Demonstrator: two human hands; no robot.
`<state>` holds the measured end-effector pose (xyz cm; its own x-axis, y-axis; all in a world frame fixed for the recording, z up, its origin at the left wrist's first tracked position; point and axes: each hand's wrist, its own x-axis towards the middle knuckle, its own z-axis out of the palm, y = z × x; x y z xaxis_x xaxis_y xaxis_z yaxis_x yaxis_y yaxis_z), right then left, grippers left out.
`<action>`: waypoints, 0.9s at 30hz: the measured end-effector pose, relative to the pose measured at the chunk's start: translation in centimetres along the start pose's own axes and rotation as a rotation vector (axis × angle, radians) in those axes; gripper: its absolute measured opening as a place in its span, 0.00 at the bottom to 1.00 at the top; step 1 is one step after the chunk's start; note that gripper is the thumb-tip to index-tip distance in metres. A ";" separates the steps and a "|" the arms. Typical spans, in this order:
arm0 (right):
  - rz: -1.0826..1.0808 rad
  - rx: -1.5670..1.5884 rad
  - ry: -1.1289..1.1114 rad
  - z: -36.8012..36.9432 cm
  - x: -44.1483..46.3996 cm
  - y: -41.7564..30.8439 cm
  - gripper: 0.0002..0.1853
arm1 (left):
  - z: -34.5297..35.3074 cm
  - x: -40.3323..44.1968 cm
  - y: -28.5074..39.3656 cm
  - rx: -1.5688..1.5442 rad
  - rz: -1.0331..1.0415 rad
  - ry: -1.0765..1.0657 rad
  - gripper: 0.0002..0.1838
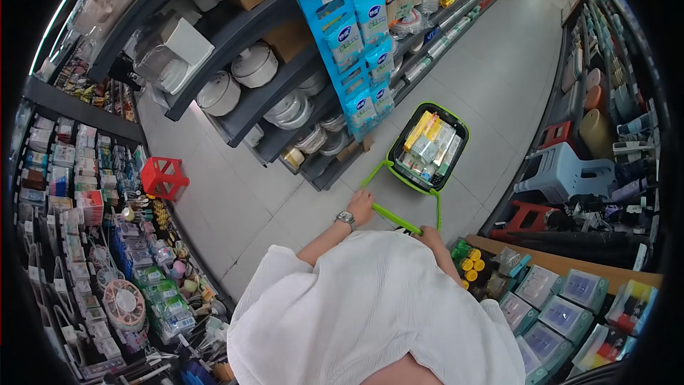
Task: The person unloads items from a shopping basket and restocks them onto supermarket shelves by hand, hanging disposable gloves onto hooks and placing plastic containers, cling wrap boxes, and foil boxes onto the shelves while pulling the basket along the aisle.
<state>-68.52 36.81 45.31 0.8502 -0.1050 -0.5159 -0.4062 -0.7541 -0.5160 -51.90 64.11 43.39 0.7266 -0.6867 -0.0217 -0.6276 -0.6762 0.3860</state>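
A black shopping basket (464,144) with a bright green rim stands on the floor in front of me. Yellow and white packaged goods (429,144) fill much of it. Its long green handle (392,218) is folded out toward my body. My left hand (361,207), with a watch (346,220) on the wrist, is closed at the handle's left end. At the right end, my right hand (429,237) is closed around the handle too. The undersides of my fingers are hidden.
Shelves with white lidded pots (254,64) rise ahead on the left, blue packets (347,44) hanging at their end. A red stool (165,177) stands left. Blue plastic chairs (568,173) line the right. Boxed goods (545,331) lie close at lower right. The tiled aisle (509,50) runs to upper right.
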 end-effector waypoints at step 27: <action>0.173 0.123 0.161 9.2 -9.3 -11.4 0.20 | -8.6 -9.6 -8.4 -0.117 0.374 -0.272 0.09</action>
<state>-74.92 52.34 49.67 0.8031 -0.3345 -0.4931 -0.5791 -0.6327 -0.5141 -51.18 78.64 48.32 0.3469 -0.9329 -0.0963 -0.7852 -0.3450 0.5142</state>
